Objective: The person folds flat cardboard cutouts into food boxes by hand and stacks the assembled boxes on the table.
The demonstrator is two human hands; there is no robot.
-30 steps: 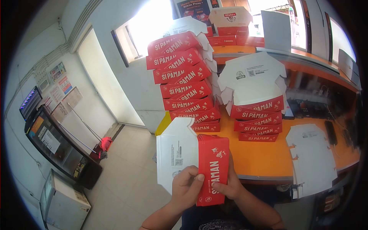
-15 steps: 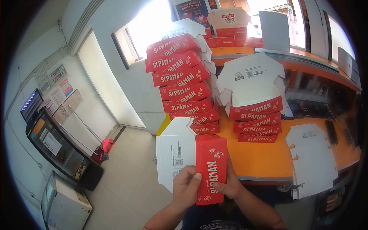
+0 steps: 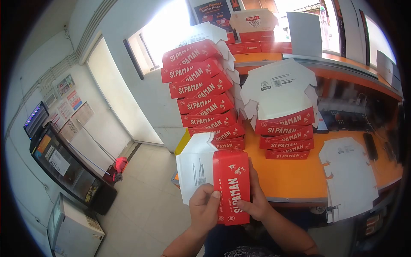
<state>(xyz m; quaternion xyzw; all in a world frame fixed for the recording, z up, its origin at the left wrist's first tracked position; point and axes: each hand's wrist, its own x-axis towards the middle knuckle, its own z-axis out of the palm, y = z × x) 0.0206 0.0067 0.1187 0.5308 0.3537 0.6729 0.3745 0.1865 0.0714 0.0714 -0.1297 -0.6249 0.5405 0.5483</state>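
Note:
Between my two hands is a red and white cardboard food box (image 3: 231,171), its printed red side facing up and its white lid flap (image 3: 195,165) spread out to the left. My left hand (image 3: 204,207) grips the box's left edge, thumb on the red panel near the fold. On the opposite side, my right hand (image 3: 256,201) wraps the right edge with its thumb across the lettering. Fingers beneath the box are hidden. Beyond it rises a tall stack of folded red boxes (image 3: 201,88). A shorter stack of open-lidded boxes (image 3: 287,128) stands to its right.
Flat white box blanks (image 3: 349,175) lie at the right of the orange table (image 3: 282,184), overhanging its front edge. A dark phone-like object (image 3: 369,146) lies beside them. More boxes (image 3: 254,36) sit on the back shelf. A glass-door fridge (image 3: 64,165) stands at left.
The box in my hands has turned slightly and shifted a little left and up. Its white lid flap is tilted more steeply. Both hands keep their hold.

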